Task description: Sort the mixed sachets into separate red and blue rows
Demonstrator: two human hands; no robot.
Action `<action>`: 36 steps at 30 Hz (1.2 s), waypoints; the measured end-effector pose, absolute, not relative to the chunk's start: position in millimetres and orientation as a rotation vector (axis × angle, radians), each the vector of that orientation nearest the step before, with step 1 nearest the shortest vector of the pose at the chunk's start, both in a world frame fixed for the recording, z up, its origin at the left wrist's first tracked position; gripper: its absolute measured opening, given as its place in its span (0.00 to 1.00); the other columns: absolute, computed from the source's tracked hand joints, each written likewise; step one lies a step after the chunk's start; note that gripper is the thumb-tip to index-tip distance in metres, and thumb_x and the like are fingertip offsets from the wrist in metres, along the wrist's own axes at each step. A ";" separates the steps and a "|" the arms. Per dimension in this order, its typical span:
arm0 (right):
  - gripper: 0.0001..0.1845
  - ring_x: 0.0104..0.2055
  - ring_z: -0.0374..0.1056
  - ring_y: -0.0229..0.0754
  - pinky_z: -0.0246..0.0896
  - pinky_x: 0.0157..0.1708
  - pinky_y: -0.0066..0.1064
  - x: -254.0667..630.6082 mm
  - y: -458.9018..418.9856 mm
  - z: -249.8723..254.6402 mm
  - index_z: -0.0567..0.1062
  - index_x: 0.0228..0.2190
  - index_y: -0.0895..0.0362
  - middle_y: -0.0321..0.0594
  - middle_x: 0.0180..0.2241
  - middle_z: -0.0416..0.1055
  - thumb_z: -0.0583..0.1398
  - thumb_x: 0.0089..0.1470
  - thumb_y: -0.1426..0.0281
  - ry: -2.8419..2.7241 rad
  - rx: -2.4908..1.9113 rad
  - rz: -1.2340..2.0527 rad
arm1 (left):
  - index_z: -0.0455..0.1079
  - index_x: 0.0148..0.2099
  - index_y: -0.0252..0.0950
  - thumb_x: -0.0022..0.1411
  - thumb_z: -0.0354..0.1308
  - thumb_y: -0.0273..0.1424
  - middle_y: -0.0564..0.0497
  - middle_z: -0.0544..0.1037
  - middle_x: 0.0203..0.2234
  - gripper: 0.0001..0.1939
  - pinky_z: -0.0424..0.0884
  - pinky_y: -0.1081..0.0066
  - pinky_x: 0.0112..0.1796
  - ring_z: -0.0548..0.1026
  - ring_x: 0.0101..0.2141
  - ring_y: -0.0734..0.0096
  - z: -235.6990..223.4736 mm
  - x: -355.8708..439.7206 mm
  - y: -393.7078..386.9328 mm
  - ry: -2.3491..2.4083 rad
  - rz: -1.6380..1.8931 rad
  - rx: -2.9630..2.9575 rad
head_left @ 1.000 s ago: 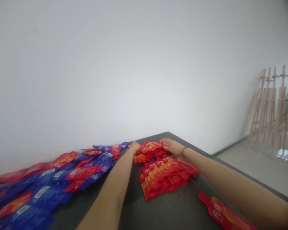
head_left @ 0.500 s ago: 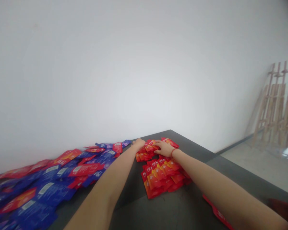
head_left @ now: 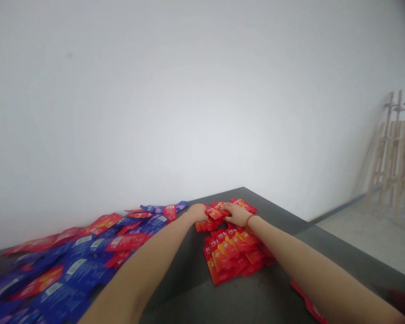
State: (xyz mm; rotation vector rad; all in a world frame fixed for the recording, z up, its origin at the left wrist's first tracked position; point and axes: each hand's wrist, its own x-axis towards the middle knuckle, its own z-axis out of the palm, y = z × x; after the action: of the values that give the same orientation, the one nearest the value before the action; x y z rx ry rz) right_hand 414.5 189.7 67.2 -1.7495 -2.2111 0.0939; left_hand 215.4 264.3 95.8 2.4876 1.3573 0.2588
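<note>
Right hand (head_left: 236, 214), about 4 o'clock from view centre: bare, slim red bracelet (head_left: 249, 221) at the wrist, cord-like, a narrow loop around the joint; weave and any clasp too small to make out. Left hand (head_left: 197, 213), near 6 o'clock: bare, wrist likewise. Both forearms uncovered as far as visible, toward 4 and 7 o'clock. Fingernails too blurred to read.

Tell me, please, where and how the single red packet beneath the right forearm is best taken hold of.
I would pinch the exposed far end of the red packet, coming from the left. It lies low on the dark table, and the right forearm hides its right side, so only the left strip looks reachable.
</note>
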 end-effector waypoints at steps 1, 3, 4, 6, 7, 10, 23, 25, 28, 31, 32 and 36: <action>0.26 0.57 0.59 0.51 0.51 0.56 0.43 414.6 189.7 67.0 0.69 0.52 0.51 0.44 0.57 0.63 0.59 0.49 0.66 -2.213 -1.751 0.099 | 0.67 0.51 0.37 0.65 0.55 0.36 0.47 0.71 0.48 0.14 0.71 0.60 0.43 0.72 0.44 0.63 94.3 216.6 262.0 1.361 0.252 2.517; 0.27 0.57 0.59 0.51 0.51 0.56 0.43 414.6 189.7 67.1 0.69 0.52 0.51 0.43 0.57 0.63 0.59 0.48 0.67 -2.218 -1.756 0.110 | 0.66 0.52 0.36 0.65 0.55 0.36 0.46 0.70 0.48 0.15 0.71 0.59 0.43 0.72 0.44 0.63 92.1 216.8 257.1 1.374 0.252 2.575; 0.28 0.57 0.59 0.51 0.51 0.56 0.43 414.6 189.7 67.5 0.68 0.52 0.52 0.44 0.57 0.63 0.59 0.48 0.67 -2.222 -1.755 0.116 | 0.66 0.52 0.35 0.65 0.55 0.36 0.46 0.70 0.48 0.16 0.71 0.58 0.43 0.72 0.44 0.63 91.5 215.8 254.5 1.382 0.257 2.602; 0.28 0.57 0.59 0.51 0.51 0.56 0.43 414.7 190.1 69.2 0.68 0.53 0.53 0.44 0.58 0.62 0.58 0.47 0.67 -2.236 -1.751 0.129 | 0.66 0.52 0.35 0.65 0.55 0.36 0.45 0.70 0.48 0.16 0.71 0.58 0.44 0.72 0.44 0.63 90.8 212.4 248.0 1.394 0.277 2.654; 0.28 0.57 0.59 0.51 0.51 0.56 0.42 414.9 190.3 70.5 0.68 0.53 0.53 0.45 0.58 0.62 0.58 0.48 0.67 -2.243 -1.748 0.135 | 0.66 0.52 0.34 0.65 0.55 0.36 0.45 0.70 0.48 0.16 0.70 0.57 0.44 0.72 0.44 0.63 90.3 210.5 243.9 1.398 0.290 2.678; 0.27 0.58 0.59 0.49 0.50 0.57 0.41 414.7 191.1 74.3 0.69 0.53 0.53 0.44 0.58 0.62 0.57 0.49 0.65 -2.255 -1.748 0.152 | 0.67 0.50 0.34 0.65 0.55 0.36 0.46 0.71 0.46 0.14 0.69 0.56 0.45 0.72 0.44 0.62 86.2 206.8 226.4 1.394 0.343 2.742; 0.22 0.59 0.55 0.56 0.45 0.56 0.54 389.9 188.2 76.6 0.70 0.47 0.52 0.46 0.53 0.66 0.58 0.51 0.60 -2.142 -1.920 0.063 | 0.61 0.50 0.39 0.56 0.60 0.35 0.45 0.68 0.49 0.20 0.62 0.57 0.51 0.65 0.52 0.56 49.3 193.7 207.3 1.061 0.726 2.731; 0.24 0.57 0.57 0.55 0.47 0.55 0.52 389.7 190.3 78.0 0.68 0.51 0.51 0.45 0.54 0.66 0.57 0.51 0.60 -2.164 -1.914 0.063 | 0.60 0.54 0.40 0.55 0.61 0.34 0.44 0.67 0.51 0.25 0.61 0.57 0.53 0.64 0.54 0.56 47.6 191.5 216.1 1.020 0.737 2.706; 0.26 0.58 0.58 0.54 0.48 0.56 0.48 390.0 193.2 78.4 0.66 0.54 0.48 0.43 0.57 0.63 0.56 0.53 0.59 -2.198 -1.901 0.060 | 0.55 0.60 0.40 0.52 0.64 0.33 0.43 0.63 0.56 0.35 0.59 0.57 0.55 0.61 0.57 0.56 47.5 191.2 225.7 0.978 0.734 2.680; 0.26 0.58 0.58 0.53 0.49 0.56 0.46 391.3 194.4 78.7 0.67 0.54 0.47 0.43 0.57 0.62 0.56 0.54 0.56 -2.221 -1.897 0.058 | 0.59 0.59 0.41 0.50 0.65 0.34 0.44 0.62 0.56 0.35 0.59 0.60 0.56 0.61 0.57 0.57 49.0 191.1 230.0 0.944 0.697 2.676; 0.27 0.58 0.58 0.53 0.49 0.56 0.46 393.0 194.5 79.4 0.67 0.54 0.47 0.44 0.58 0.62 0.56 0.54 0.55 -2.221 -1.900 0.055 | 0.60 0.58 0.41 0.50 0.65 0.34 0.44 0.61 0.57 0.33 0.58 0.60 0.56 0.61 0.57 0.57 49.3 190.8 230.3 0.943 0.686 2.676; 0.28 0.58 0.57 0.56 0.51 0.54 0.51 411.4 195.9 85.2 0.65 0.56 0.50 0.48 0.59 0.59 0.51 0.57 0.53 -2.132 -1.983 0.037 | 0.59 0.59 0.42 0.52 0.64 0.35 0.44 0.54 0.63 0.32 0.56 0.55 0.57 0.54 0.61 0.52 47.5 190.5 229.3 0.982 0.658 2.658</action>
State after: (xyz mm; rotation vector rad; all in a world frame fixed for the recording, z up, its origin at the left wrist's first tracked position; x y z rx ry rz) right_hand 411.4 195.9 85.2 -1.9831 -2.1315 0.0367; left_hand 190.5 229.3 47.5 2.6579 0.9819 0.6577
